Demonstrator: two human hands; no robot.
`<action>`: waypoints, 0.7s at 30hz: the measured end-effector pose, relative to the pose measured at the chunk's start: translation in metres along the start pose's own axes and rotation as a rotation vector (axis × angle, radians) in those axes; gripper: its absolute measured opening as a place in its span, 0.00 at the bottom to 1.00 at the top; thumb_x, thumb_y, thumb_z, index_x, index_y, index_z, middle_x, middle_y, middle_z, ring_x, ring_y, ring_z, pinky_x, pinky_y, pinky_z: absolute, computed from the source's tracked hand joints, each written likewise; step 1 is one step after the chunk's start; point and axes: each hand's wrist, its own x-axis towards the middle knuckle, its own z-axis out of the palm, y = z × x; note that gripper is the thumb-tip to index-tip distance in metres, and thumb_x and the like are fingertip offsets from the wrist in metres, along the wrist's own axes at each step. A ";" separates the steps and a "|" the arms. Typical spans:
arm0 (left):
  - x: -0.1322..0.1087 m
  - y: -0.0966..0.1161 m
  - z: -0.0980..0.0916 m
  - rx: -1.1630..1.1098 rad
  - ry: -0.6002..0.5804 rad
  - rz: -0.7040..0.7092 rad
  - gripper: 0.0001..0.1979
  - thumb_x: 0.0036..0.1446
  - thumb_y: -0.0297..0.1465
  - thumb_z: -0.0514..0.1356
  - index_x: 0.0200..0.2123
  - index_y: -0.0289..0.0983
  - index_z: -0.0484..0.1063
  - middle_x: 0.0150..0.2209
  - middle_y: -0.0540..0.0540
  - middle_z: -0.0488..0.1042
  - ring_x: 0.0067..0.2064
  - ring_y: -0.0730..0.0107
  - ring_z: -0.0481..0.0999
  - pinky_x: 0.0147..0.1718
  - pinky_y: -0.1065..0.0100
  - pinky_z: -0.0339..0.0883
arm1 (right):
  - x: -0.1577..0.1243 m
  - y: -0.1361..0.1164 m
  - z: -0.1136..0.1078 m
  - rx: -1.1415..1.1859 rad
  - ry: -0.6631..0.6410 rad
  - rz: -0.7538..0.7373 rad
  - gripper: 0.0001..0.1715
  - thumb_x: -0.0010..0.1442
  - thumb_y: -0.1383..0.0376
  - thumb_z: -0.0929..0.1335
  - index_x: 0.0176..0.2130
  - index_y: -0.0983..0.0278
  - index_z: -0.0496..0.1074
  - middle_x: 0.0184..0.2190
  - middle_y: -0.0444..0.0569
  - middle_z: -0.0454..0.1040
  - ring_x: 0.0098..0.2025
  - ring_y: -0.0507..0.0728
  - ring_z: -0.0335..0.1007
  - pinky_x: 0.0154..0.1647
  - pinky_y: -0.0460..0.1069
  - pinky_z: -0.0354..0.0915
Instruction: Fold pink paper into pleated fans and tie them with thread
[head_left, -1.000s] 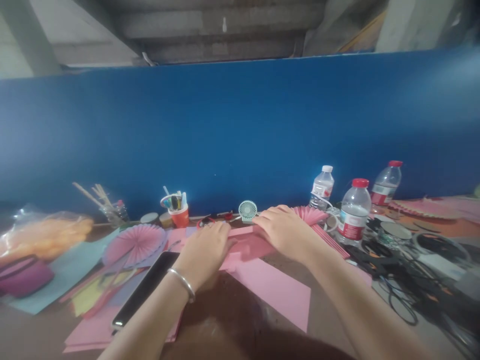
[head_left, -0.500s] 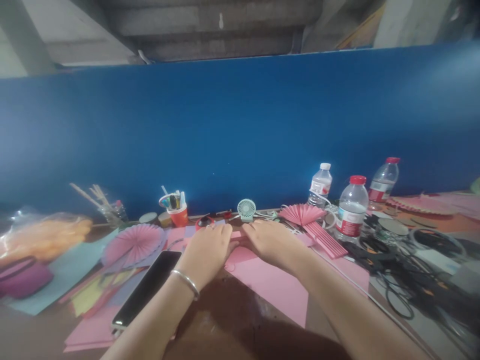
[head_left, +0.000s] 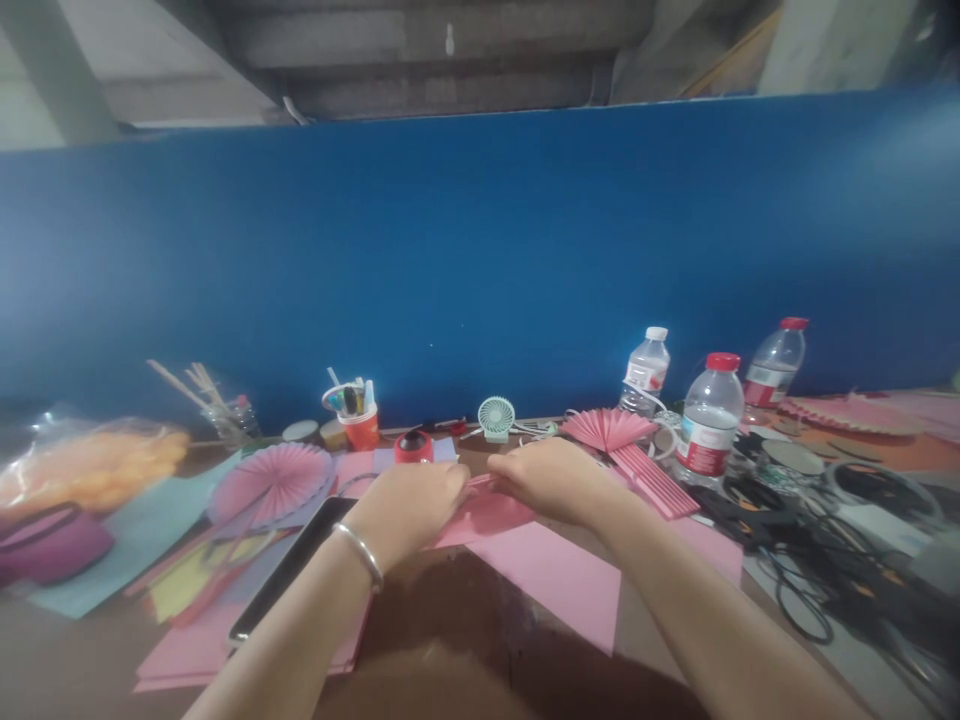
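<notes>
A piece of pink paper [head_left: 489,512] is pinched between my two hands at the middle of the table. My left hand [head_left: 411,508], with a silver bangle at the wrist, closes on the paper's left end. On the other end, the fingers of my right hand [head_left: 553,480] are bent over the paper's upper edge. My fingertips are partly hidden behind the backs of my hands. Below and to the right lies a flat pink sheet [head_left: 566,585]. Beyond my right hand are a pink pleated fan [head_left: 609,428] and a folded pleated strip [head_left: 654,480].
A black phone [head_left: 292,570] lies by my left forearm, near a round pleated rosette [head_left: 271,485]. A cup of pens [head_left: 362,430], a red tape roll [head_left: 414,447] and a small fan [head_left: 496,418] stand behind. At right are a water bottle [head_left: 711,420] and tangled cables [head_left: 814,530].
My hands have drawn slightly apart, and more of the pink paper shows below them. The red tape roll behind my left hand is now more visible.
</notes>
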 end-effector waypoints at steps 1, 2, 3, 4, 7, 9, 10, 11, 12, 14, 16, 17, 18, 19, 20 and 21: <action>0.000 0.000 -0.001 -0.017 -0.006 0.000 0.17 0.62 0.33 0.42 0.30 0.35 0.66 0.26 0.46 0.72 0.25 0.65 0.73 0.20 0.69 0.59 | 0.000 0.000 0.000 -0.002 0.010 -0.013 0.18 0.62 0.55 0.56 0.32 0.61 0.68 0.24 0.45 0.72 0.26 0.53 0.67 0.23 0.46 0.49; -0.001 0.001 -0.002 -0.035 -0.012 -0.002 0.17 0.62 0.33 0.41 0.30 0.36 0.67 0.26 0.46 0.72 0.25 0.65 0.73 0.21 0.69 0.59 | -0.001 -0.001 0.000 -0.006 0.026 -0.028 0.18 0.62 0.56 0.57 0.31 0.62 0.68 0.24 0.46 0.71 0.26 0.54 0.67 0.23 0.46 0.50; -0.001 0.002 -0.003 -0.051 -0.019 -0.007 0.18 0.62 0.33 0.41 0.29 0.36 0.67 0.25 0.46 0.72 0.25 0.65 0.73 0.21 0.69 0.60 | -0.001 -0.002 0.000 -0.013 0.050 -0.042 0.18 0.62 0.57 0.57 0.30 0.62 0.68 0.25 0.46 0.71 0.28 0.54 0.67 0.25 0.46 0.50; -0.001 0.002 -0.004 -0.064 -0.028 -0.016 0.18 0.62 0.33 0.41 0.29 0.36 0.67 0.25 0.46 0.73 0.25 0.65 0.73 0.21 0.69 0.60 | -0.001 -0.004 0.000 -0.019 0.078 -0.053 0.16 0.62 0.59 0.58 0.29 0.62 0.69 0.26 0.47 0.71 0.30 0.54 0.66 0.27 0.47 0.51; 0.000 0.004 -0.006 -0.088 -0.054 -0.022 0.16 0.60 0.30 0.43 0.27 0.36 0.67 0.25 0.46 0.72 0.24 0.66 0.73 0.22 0.69 0.60 | -0.001 -0.010 0.000 0.002 0.127 -0.077 0.11 0.60 0.67 0.60 0.30 0.64 0.69 0.29 0.47 0.72 0.33 0.54 0.66 0.30 0.47 0.52; 0.000 0.004 -0.006 -0.092 -0.050 -0.003 0.15 0.59 0.28 0.44 0.27 0.36 0.67 0.25 0.47 0.72 0.25 0.66 0.73 0.23 0.69 0.60 | -0.001 -0.012 0.000 0.034 0.109 -0.089 0.09 0.58 0.71 0.60 0.32 0.64 0.68 0.29 0.47 0.72 0.32 0.53 0.66 0.29 0.47 0.51; 0.000 0.004 -0.005 -0.093 -0.042 0.007 0.15 0.59 0.28 0.44 0.27 0.36 0.67 0.25 0.47 0.72 0.25 0.66 0.73 0.24 0.69 0.61 | 0.000 -0.013 0.000 0.047 0.091 -0.091 0.09 0.56 0.72 0.60 0.32 0.63 0.68 0.29 0.46 0.72 0.32 0.53 0.66 0.28 0.47 0.50; 0.000 0.003 -0.005 -0.090 -0.034 0.011 0.15 0.59 0.29 0.44 0.27 0.36 0.67 0.25 0.46 0.72 0.26 0.66 0.73 0.24 0.68 0.61 | 0.000 -0.012 0.000 0.057 0.072 -0.088 0.09 0.56 0.73 0.61 0.32 0.63 0.68 0.29 0.45 0.72 0.31 0.53 0.66 0.27 0.46 0.49; 0.000 0.002 -0.005 -0.082 -0.030 0.005 0.15 0.60 0.29 0.43 0.27 0.36 0.67 0.26 0.46 0.73 0.27 0.65 0.73 0.25 0.68 0.61 | 0.000 -0.010 0.000 0.064 0.055 -0.080 0.09 0.55 0.73 0.61 0.31 0.62 0.67 0.28 0.45 0.72 0.31 0.53 0.66 0.26 0.46 0.49; 0.000 -0.002 -0.006 -0.051 -0.036 -0.019 0.15 0.59 0.29 0.43 0.28 0.36 0.68 0.26 0.45 0.73 0.27 0.65 0.73 0.26 0.67 0.61 | -0.001 -0.003 -0.001 0.082 0.027 -0.062 0.09 0.55 0.72 0.61 0.31 0.61 0.68 0.28 0.44 0.72 0.31 0.53 0.66 0.26 0.46 0.48; -0.003 -0.009 -0.007 -0.015 -0.058 -0.046 0.14 0.58 0.28 0.45 0.28 0.36 0.68 0.26 0.44 0.73 0.28 0.64 0.73 0.26 0.67 0.61 | -0.002 0.007 -0.001 0.093 0.007 -0.039 0.10 0.55 0.72 0.60 0.31 0.61 0.68 0.29 0.43 0.73 0.31 0.53 0.66 0.26 0.46 0.48; -0.005 -0.014 -0.008 0.001 -0.067 -0.052 0.13 0.57 0.27 0.46 0.28 0.36 0.68 0.26 0.44 0.73 0.28 0.64 0.73 0.27 0.66 0.60 | -0.003 0.012 -0.001 0.092 0.003 -0.024 0.10 0.55 0.72 0.60 0.31 0.61 0.69 0.28 0.43 0.73 0.30 0.52 0.66 0.26 0.46 0.48; -0.007 -0.020 -0.009 0.008 -0.073 -0.055 0.12 0.57 0.26 0.46 0.27 0.36 0.68 0.26 0.45 0.73 0.28 0.64 0.73 0.27 0.66 0.60 | -0.004 0.017 -0.001 0.086 0.003 -0.009 0.11 0.56 0.71 0.59 0.30 0.61 0.69 0.28 0.43 0.72 0.30 0.52 0.65 0.26 0.45 0.48; -0.010 -0.027 -0.011 0.009 -0.072 -0.058 0.13 0.56 0.26 0.46 0.27 0.36 0.68 0.26 0.45 0.73 0.28 0.65 0.72 0.28 0.66 0.60 | -0.004 0.022 -0.002 0.078 0.007 0.007 0.12 0.56 0.71 0.59 0.29 0.62 0.69 0.27 0.44 0.72 0.29 0.52 0.65 0.26 0.45 0.49; -0.013 -0.034 -0.013 -0.006 -0.070 -0.058 0.13 0.56 0.25 0.45 0.27 0.36 0.67 0.26 0.46 0.73 0.28 0.65 0.72 0.28 0.66 0.60 | -0.005 0.026 -0.002 0.067 0.009 0.024 0.13 0.56 0.71 0.58 0.28 0.62 0.69 0.26 0.44 0.72 0.29 0.52 0.65 0.26 0.45 0.49; -0.017 -0.041 -0.015 -0.034 -0.062 -0.069 0.13 0.57 0.25 0.45 0.26 0.36 0.67 0.25 0.47 0.72 0.28 0.67 0.71 0.29 0.67 0.60 | -0.005 0.030 -0.003 0.056 0.007 0.042 0.13 0.56 0.72 0.58 0.27 0.63 0.68 0.26 0.44 0.71 0.28 0.52 0.64 0.26 0.45 0.49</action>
